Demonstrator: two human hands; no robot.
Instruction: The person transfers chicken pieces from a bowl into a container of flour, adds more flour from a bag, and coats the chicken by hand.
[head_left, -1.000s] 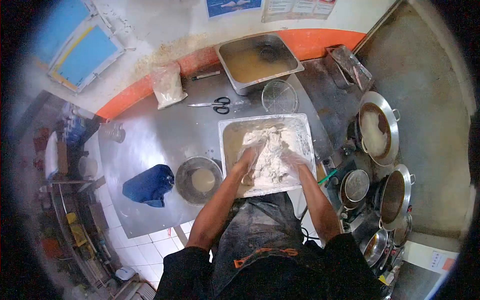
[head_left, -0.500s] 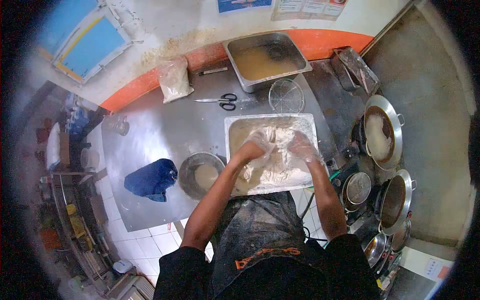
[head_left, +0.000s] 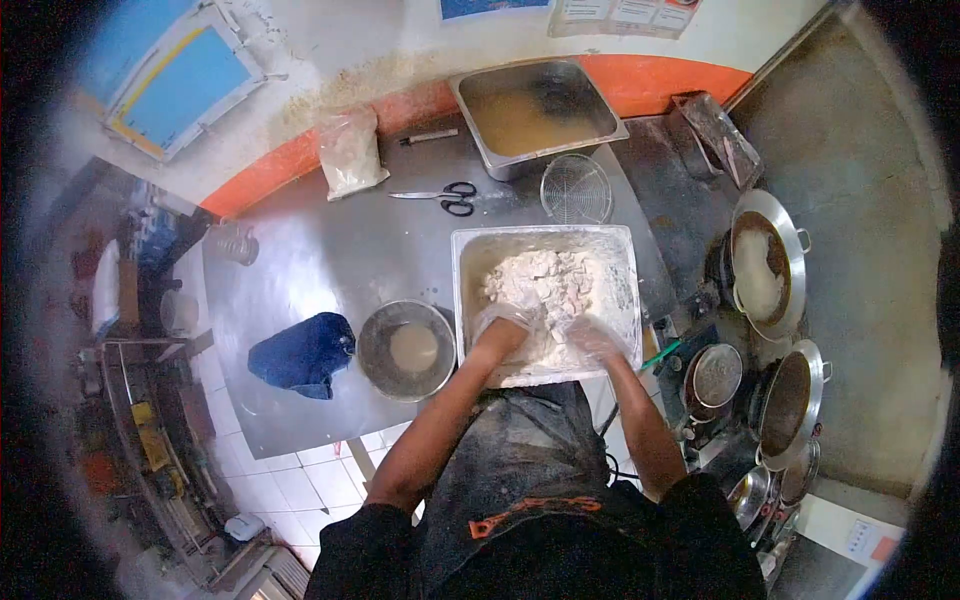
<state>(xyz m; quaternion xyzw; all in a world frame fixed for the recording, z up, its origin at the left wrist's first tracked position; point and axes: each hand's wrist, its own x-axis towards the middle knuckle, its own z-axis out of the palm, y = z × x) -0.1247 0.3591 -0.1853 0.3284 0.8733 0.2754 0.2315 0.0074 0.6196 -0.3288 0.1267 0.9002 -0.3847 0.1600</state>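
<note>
A metal tray [head_left: 463,262] full of white flour stands at the near edge of the steel table [head_left: 320,260]. A heap of floured pieces [head_left: 548,282] lies in its middle. My left hand [head_left: 500,328], in a thin clear glove, is pushed into the flour at the tray's near left. My right hand [head_left: 588,338], also gloved, is dug into the flour at the near right. Both hands are partly buried, so their fingers are hidden. A round metal bowl [head_left: 407,349] with pale batter sits just left of the tray.
A blue cloth [head_left: 304,354] lies left of the bowl. Scissors [head_left: 440,197], a wire strainer [head_left: 576,189], a plastic bag [head_left: 349,152] and a deep pan of brown liquid [head_left: 535,108] stand farther back. Woks [head_left: 764,263] and pots [head_left: 712,376] crowd the right side.
Both hands have drawn back from the middle of the tray to its near edge and sunk into the flour. The heap of floured pieces now lies uncovered in the tray's centre.
</note>
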